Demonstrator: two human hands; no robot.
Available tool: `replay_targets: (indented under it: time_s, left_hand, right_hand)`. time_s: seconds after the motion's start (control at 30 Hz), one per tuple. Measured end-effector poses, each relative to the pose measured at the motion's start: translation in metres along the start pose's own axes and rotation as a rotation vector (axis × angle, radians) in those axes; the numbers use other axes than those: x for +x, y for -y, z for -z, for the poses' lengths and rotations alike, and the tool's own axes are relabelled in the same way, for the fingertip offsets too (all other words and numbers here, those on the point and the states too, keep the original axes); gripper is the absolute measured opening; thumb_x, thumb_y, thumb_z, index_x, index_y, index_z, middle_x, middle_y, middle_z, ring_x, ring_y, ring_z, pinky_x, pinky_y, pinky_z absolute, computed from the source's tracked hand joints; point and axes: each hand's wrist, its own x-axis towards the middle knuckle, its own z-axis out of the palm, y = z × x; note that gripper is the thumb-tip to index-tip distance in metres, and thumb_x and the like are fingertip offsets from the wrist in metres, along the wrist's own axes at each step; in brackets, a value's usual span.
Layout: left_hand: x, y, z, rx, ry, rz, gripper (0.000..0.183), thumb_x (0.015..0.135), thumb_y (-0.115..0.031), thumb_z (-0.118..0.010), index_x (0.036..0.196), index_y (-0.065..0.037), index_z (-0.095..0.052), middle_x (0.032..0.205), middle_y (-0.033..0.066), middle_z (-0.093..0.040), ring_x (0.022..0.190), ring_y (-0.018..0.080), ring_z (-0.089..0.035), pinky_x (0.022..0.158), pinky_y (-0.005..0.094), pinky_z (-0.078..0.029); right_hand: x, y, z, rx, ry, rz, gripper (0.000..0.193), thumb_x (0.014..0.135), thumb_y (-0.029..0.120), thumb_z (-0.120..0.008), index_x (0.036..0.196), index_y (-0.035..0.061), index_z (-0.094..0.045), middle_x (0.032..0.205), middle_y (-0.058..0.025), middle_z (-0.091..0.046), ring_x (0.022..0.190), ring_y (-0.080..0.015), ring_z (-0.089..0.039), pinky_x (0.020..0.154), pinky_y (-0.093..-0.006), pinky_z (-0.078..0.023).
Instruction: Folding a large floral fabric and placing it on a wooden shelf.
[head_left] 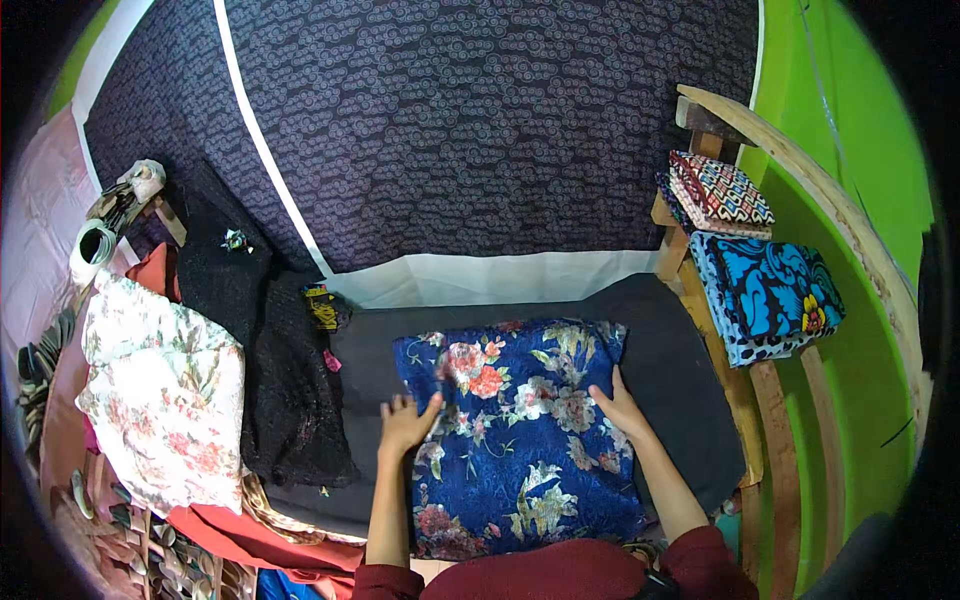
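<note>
A dark blue cloth with red, white and pale green flowers [500, 430] lies spread in a rough rectangle on a black-covered seat [690, 400]. My left hand [408, 424] rests at the cloth's left edge, fingers apart. On the opposite edge lies my right hand [619, 405], flat with its thumb raised away from the fingers. Neither hand grips anything that I can see. The cloth's near edge reaches my dark red top.
To the left lie a black lacy cloth [295, 400] and a white floral cloth [170, 390], with red fabric [270, 545] below. Folded patterned cloths [720, 190] and a folded blue-black cloth [770, 295] sit on the wooden frame [775, 450] at right. Behind hangs a dark patterned sheet [480, 130].
</note>
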Motion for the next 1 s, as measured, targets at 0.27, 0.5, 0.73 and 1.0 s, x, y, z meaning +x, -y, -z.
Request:
replay_targets:
  time_s: [0.27, 0.5, 0.73, 1.0]
  left_hand:
    - [0.004, -0.021, -0.006, -1.078, 0.188, 0.039, 0.055, 0.067, -0.026, -0.074, 0.101, 0.009, -0.05, 0.09, 0.0169, -0.06, 0.08, 0.0236, -0.06, 0.074, 0.0329, -0.047]
    - [-0.006, -0.036, 0.002, -1.153, 0.11, 0.164, 0.047, 0.064, -0.006, -0.07, 0.106, 0.003, -0.05, 0.092, 0.0095, -0.059, 0.078, 0.0195, -0.058, 0.07, 0.0305, -0.047]
    - [-0.022, -0.085, 0.102, -1.082, -0.223, -0.089, 0.042, 0.062, -0.004, -0.067, 0.102, 0.001, -0.054, 0.091, 0.0051, -0.057, 0.081, 0.0152, -0.054, 0.077, 0.0273, -0.043]
    - [0.112, -0.12, 0.204, -0.82, -0.589, -0.595, 0.032, 0.062, -0.008, -0.066, 0.091, 0.002, -0.057, 0.085, 0.0046, -0.059, 0.075, 0.0147, -0.055, 0.07, 0.027, -0.045]
  right_hand:
    - [0.007, 0.016, 0.002, 1.059, 0.345, -0.533, 0.051, 0.072, 0.018, -0.068, 0.111, -0.0061, -0.046, 0.1, -0.0143, -0.058, 0.087, -0.0219, -0.059, 0.074, -0.0323, -0.048]
    - [0.011, 0.038, -0.002, 0.936, 0.371, -0.258, 0.024, 0.068, 0.015, -0.065, 0.086, -0.0002, -0.061, 0.079, -0.0082, -0.062, 0.068, -0.0168, -0.059, 0.066, -0.0271, -0.047]
    - [0.029, 0.134, 0.047, 0.764, 0.206, 0.148, 0.019, 0.07, 0.021, -0.061, 0.081, 0.0055, -0.062, 0.079, -0.0001, -0.059, 0.075, -0.0087, -0.053, 0.07, -0.0223, -0.04]
    - [0.142, 0.26, 0.094, 0.703, 0.045, 0.376, 0.022, 0.067, 0.021, -0.065, 0.076, 0.0017, -0.063, 0.072, -0.0039, -0.061, 0.067, -0.0117, -0.056, 0.067, -0.0239, -0.042]
